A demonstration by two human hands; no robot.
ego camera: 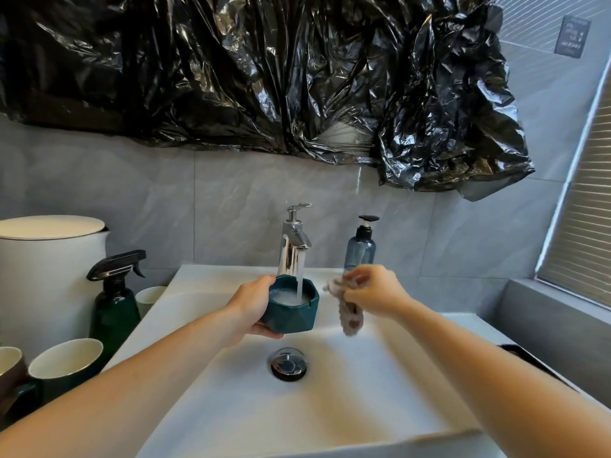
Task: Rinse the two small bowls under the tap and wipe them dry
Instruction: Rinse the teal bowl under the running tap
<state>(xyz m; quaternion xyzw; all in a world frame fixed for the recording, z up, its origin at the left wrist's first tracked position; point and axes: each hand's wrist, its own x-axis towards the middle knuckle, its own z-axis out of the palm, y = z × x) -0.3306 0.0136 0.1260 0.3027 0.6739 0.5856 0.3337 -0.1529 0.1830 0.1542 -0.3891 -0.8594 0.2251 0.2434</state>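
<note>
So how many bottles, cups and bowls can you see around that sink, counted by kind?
Bottles: 2, the dark green spray bottle and the blue pump bottle.
Cups: 3, one behind the spray bottle, a green one and a brown one at the left edge.
Bowls: 1, the teal bowl under the running tap.
Total: 6.

Bathroom clutter around the basin

Black plastic sheet [264,77] taped up top, green spray bottle [114,305], mugs [64,361] and white bin [49,259] left, soap pump bottle [360,249] behind.

one head cam, wide-angle, looks fwd & down, close over the sink [330,408], facing the wall.
</note>
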